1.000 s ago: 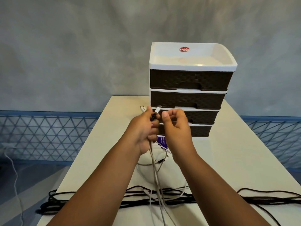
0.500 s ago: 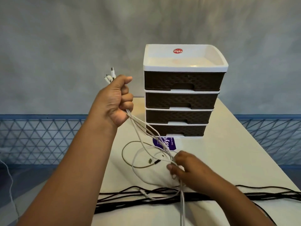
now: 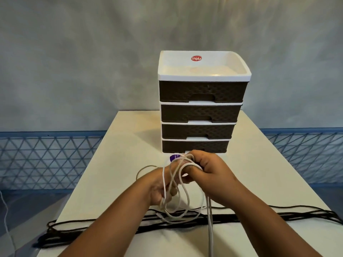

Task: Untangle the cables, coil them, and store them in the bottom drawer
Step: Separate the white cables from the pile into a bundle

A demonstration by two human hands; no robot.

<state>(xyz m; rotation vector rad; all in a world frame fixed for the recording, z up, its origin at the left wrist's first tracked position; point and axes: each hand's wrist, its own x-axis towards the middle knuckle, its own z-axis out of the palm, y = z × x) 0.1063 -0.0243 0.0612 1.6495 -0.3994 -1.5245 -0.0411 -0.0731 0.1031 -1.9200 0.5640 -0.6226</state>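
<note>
Both forearms reaching forward from the bottom of the view over the pale worktop [image 3: 118, 164], meeting in front of the drawer unit [image 3: 202, 108]. Left hand [image 3: 159, 186] low and to the left, fingers curled round a bundle of white cables [image 3: 176, 197], loops wrapped over the back of the hand and hanging below the knuckles. Right hand [image 3: 209, 173] slightly higher and just beside it, knuckles up, fingers curled and pinching the same white strands near the top of the loops. One white strand dropping straight down from under the right hand to the near edge of the view. More white loops trailing down onto the worktop, crossing a long bundle of black cables [image 3: 278, 216] lying flat across the near part of the surface, both ends spilling past its sides. Bottom drawer [image 3: 194, 146] pushed in, like the three above, just behind the hands. A purple label [image 3: 174, 157] peeking out on the worktop between hands and unit, partly hidden. Red sticker [image 3: 196, 58] on the white top tray.
</note>
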